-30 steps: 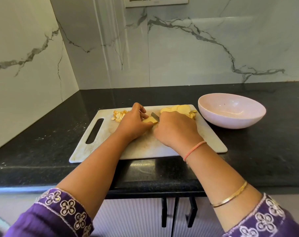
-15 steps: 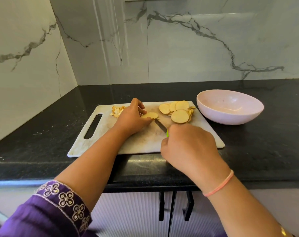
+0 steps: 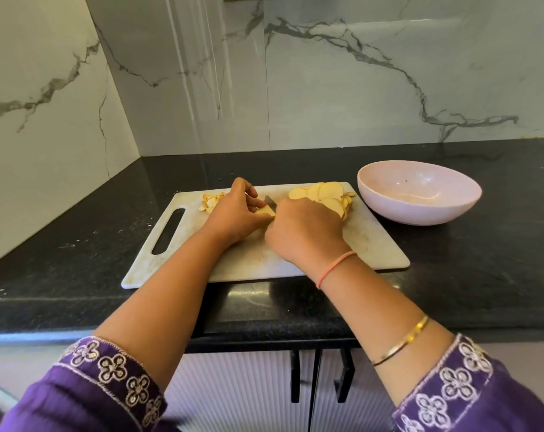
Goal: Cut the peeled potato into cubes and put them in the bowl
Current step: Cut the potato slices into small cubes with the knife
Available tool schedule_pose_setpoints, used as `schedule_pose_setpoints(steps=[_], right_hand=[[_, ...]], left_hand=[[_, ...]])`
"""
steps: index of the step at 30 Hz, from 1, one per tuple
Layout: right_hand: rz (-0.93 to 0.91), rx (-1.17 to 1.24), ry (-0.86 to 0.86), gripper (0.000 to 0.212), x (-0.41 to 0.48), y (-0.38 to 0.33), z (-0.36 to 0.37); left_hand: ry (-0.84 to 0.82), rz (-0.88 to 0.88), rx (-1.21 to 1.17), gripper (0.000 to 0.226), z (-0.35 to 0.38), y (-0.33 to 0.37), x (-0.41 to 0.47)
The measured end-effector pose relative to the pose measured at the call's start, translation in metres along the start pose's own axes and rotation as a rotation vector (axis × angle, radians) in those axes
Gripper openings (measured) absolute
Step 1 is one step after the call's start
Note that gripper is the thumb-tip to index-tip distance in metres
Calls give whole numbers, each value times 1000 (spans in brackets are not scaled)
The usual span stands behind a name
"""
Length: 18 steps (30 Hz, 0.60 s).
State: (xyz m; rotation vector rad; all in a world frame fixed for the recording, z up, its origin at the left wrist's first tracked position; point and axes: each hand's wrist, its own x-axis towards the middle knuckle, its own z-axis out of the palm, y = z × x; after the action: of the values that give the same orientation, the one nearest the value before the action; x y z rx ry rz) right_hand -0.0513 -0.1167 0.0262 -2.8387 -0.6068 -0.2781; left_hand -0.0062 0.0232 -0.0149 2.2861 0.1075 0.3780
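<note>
Bowl [image 3: 420, 194] beside right edge of board [image 3: 370, 244]

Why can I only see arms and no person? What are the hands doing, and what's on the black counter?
The camera sits on the person's head and looks down, so only arms show. No machine, just two bare hands. On the black counter lies a white cutting board. The left hand holds a piece of potato on it. The right hand grips a knife; only a bit of blade shows. Behind that hand is a pile of round potato slices, and by the left hand some small pale bits. The pink bowl on the right looks empty.
</note>
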Motion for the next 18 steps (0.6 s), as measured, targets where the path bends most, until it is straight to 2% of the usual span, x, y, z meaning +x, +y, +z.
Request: schedule_pose_setpoints(steps=[6,18], right_hand=[[-43,-90,16,18,-8,-1,12],[-117,-81,-12,14,-45,1,-1]], left_hand=[[-2,14,23,38,3,-2,0],[4,-9,63,37,2,-4,0]])
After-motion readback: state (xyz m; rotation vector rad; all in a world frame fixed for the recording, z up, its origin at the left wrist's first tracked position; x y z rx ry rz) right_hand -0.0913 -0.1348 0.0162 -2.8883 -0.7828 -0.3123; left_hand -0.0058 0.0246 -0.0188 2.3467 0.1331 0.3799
